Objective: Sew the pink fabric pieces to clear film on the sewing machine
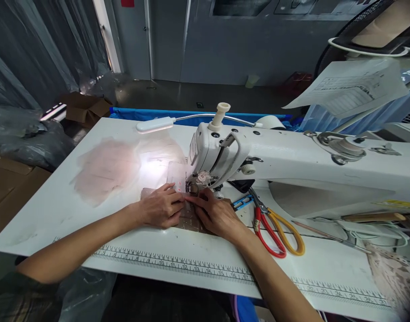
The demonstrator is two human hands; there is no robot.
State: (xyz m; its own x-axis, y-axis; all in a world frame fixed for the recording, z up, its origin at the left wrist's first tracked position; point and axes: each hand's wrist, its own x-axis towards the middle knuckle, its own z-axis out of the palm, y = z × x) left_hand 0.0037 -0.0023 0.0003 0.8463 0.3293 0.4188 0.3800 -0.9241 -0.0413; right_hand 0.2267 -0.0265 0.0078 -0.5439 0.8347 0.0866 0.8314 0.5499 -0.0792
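A white sewing machine (292, 156) stands on the white table (50, 210). Both my hands lie on a small piece of sheer patterned fabric (188, 217) in front of the needle. My left hand (161, 206) rests flat on the fabric's left part, fingers together and pointing at the presser foot (192, 188). My right hand (215, 212) presses the fabric just right of the foot, fingers stretched forward. Fabric runs under the foot to the far side (177, 173), lit by the machine's lamp (154, 125).
A pile of sheer pink pieces (106, 167) lies at the left of the table. Red- and yellow-handled scissors (275, 228), a blue clip (241, 202) and a pencil (315, 228) lie right of my hands. A printed ruler (178, 261) runs along the near edge. Cardboard boxes stand at left.
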